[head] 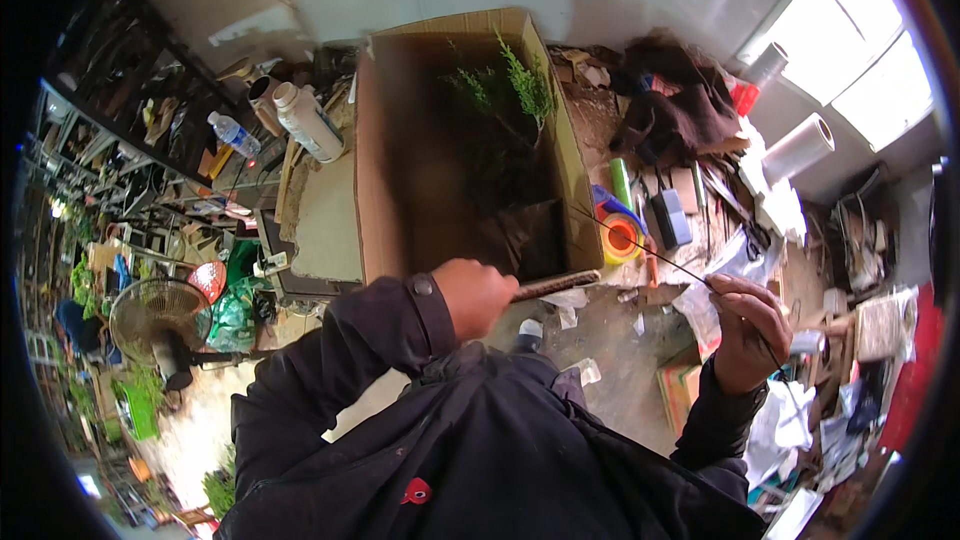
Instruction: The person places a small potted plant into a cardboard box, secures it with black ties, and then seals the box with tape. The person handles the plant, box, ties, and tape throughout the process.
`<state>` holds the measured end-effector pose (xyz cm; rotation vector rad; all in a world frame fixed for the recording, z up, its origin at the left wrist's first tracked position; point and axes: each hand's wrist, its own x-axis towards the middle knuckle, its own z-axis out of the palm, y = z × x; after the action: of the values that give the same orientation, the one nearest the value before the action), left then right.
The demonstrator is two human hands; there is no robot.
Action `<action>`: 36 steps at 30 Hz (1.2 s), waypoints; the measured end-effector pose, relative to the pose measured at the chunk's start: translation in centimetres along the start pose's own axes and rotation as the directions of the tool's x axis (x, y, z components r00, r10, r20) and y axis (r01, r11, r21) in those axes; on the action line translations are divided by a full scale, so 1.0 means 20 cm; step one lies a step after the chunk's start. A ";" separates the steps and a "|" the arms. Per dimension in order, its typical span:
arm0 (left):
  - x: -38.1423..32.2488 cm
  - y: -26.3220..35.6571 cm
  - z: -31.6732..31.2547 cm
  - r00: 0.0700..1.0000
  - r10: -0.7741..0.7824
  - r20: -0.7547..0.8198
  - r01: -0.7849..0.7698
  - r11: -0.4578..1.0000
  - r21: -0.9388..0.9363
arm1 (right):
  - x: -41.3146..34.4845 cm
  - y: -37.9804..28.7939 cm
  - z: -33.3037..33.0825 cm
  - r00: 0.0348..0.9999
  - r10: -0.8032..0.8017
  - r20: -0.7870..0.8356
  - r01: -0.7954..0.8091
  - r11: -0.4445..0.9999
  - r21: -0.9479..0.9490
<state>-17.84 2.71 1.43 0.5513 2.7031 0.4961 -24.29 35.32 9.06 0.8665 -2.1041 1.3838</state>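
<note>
A tall open cardboard box stands before me with a small conifer in it; green sprigs rise near its right wall. Dark, shadowed stuff fills the lower part and cannot be told apart. My left hand is closed at the box's near edge, beside a short brown strip that extends rightward from the fist; what the fist holds is partly hidden. Right of the box, my right hand pinches a thin dark wire between thumb and fingers. The wire runs up-left to the box's right wall, and its other end trails below the hand.
Tape rolls, a green cylinder, a dark rectangular device, black-handled scissors and a brown cloth lie right of the box. A thermos-like bottle and a plastic water bottle stand left. A fan stands farther left.
</note>
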 end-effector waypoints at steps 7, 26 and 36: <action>-0.31 0.14 0.18 0.951 0.261 0.168 -0.237 0.960 -0.150 | -0.07 -0.37 0.14 0.918 0.000 0.397 0.084 0.977 -0.194; -0.43 0.11 0.39 0.909 0.333 0.251 -0.240 0.910 -0.338 | -0.28 -0.29 0.55 0.726 0.081 0.683 0.114 0.965 -0.236; -0.44 0.13 0.37 0.898 0.281 0.339 -0.173 0.933 -0.316 | -0.31 -0.21 0.63 0.741 0.074 0.667 0.076 0.978 -0.192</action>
<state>-6.54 3.14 -1.77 0.7987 2.1642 0.7343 -17.54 23.90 2.72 1.4362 -2.7081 0.8753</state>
